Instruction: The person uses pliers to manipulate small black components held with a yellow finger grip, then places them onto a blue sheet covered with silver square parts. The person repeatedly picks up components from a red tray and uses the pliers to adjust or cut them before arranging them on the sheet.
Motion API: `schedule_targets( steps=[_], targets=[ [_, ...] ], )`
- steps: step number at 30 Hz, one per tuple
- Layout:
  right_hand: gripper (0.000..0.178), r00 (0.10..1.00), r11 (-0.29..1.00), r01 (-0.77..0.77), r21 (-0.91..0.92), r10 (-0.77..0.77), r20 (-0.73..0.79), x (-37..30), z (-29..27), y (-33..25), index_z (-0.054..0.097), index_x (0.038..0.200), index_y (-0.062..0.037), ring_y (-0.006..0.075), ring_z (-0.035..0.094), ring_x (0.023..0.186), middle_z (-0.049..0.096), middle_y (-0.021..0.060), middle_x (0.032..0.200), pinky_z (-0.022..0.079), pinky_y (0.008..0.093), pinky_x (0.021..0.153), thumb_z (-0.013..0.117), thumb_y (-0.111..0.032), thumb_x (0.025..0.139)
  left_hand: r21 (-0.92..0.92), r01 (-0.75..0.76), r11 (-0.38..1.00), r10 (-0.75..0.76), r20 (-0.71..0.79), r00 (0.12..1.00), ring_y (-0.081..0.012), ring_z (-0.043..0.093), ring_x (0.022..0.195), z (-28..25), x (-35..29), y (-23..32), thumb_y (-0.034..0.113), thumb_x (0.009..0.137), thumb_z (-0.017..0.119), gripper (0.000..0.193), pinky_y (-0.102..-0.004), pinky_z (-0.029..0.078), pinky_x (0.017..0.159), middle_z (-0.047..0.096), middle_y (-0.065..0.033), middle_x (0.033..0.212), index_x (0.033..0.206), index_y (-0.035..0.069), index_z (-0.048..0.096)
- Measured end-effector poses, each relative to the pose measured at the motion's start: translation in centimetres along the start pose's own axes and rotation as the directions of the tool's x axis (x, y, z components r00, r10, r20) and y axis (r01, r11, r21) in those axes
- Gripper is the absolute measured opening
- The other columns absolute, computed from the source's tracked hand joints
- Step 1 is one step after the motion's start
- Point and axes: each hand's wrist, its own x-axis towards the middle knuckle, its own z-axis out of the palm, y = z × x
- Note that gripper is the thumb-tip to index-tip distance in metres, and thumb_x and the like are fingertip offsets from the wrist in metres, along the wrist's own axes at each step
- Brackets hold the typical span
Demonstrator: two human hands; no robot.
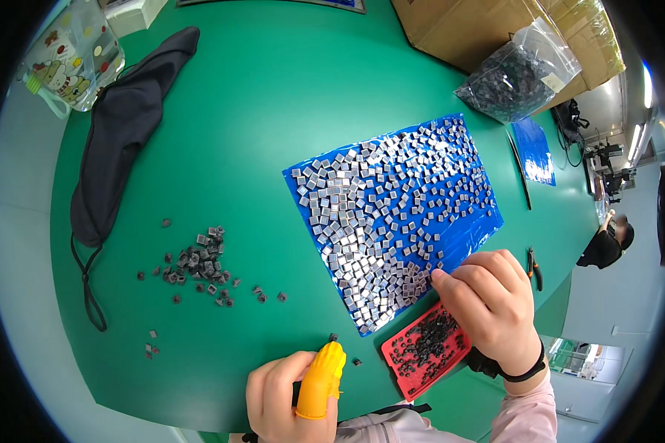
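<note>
My left hand [292, 391], with a yellow rubber finger cot [320, 380] on one finger, is closed near the front of the table. At its fingertip sits a small dark square piece [334, 337]. My right hand [495, 303] is pinched at the lower right edge of a blue sheet [458, 240], above a red tray [393, 360]. What its fingertips hold, if anything, is too small to make out. Many small silver-topped square pieces [355, 244] cover the sheet. Tiny black parts [432, 340] lie in the tray. One loose dark piece [357, 362] rests between my hands.
A pile of dark pieces [203, 262] lies at left, beside a black fabric pouch [122, 140]. Beyond are a clear bag of dark parts [517, 74] and a cardboard box [465, 33]. Tweezers [519, 170] and orange-handled pliers [534, 269] lie right. A person [608, 242] is far right.
</note>
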Motion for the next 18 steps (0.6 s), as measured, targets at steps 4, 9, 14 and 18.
schedule_targets(
  steps=[4, 9, 14, 18],
  targets=[
    [0.028, 1.000, 1.000, -0.011, 0.013, 0.011, 0.012, -0.03, -0.26, -0.11, 0.069, 0.095, 0.0004, 0.0209, 0.059, 0.081, 0.058, 0.0055, 0.083, 0.048, 0.0332, 0.068, 0.067, -0.007, 0.067, -0.003, 0.002, 1.000, -0.002, 0.007, 1.000, -0.0270, 0.061, 0.081, -0.10, 0.14, 0.07, 0.010, 0.079, 0.076, 0.022, -0.0356, 0.050, 0.070, 0.063, -0.0069, 0.098, 0.101, 0.005, 0.071],
    [0.028, 1.000, 0.999, -0.024, 0.034, 0.024, 0.001, -0.08, -0.28, -0.08, 0.069, 0.095, 0.0002, 0.0203, 0.059, 0.081, 0.058, 0.0051, 0.083, 0.047, 0.0327, 0.067, 0.066, -0.007, 0.068, 0.007, 0.002, 1.000, -0.002, 0.004, 1.000, -0.0268, 0.061, 0.082, -0.01, 0.05, 0.06, 0.010, 0.079, 0.076, 0.023, -0.0356, 0.050, 0.071, 0.063, -0.0066, 0.098, 0.101, 0.006, 0.071],
    [0.028, 0.999, 0.999, -0.031, 0.044, 0.031, -0.009, -0.03, -0.14, 0.17, 0.068, 0.096, -0.0002, 0.0201, 0.059, 0.079, 0.058, 0.0051, 0.082, 0.046, 0.0326, 0.066, 0.066, -0.007, 0.068, 0.008, 0.007, 1.000, -0.007, -0.004, 1.000, -0.0269, 0.061, 0.082, 0.08, 0.00, 0.11, 0.010, 0.079, 0.076, 0.022, -0.0356, 0.050, 0.071, 0.063, -0.0063, 0.098, 0.100, 0.007, 0.072],
    [0.028, 0.999, 0.998, -0.032, 0.053, 0.033, -0.016, -0.09, 0.04, 0.36, 0.068, 0.096, -0.0006, 0.0204, 0.059, 0.079, 0.059, 0.0050, 0.083, 0.047, 0.0326, 0.066, 0.066, -0.007, 0.068, 0.019, 0.006, 1.000, -0.006, 0.001, 1.000, -0.0268, 0.061, 0.083, 0.06, 0.02, 0.11, 0.011, 0.079, 0.076, 0.021, -0.0356, 0.050, 0.072, 0.063, -0.0060, 0.098, 0.099, 0.007, 0.072]
  ],
)
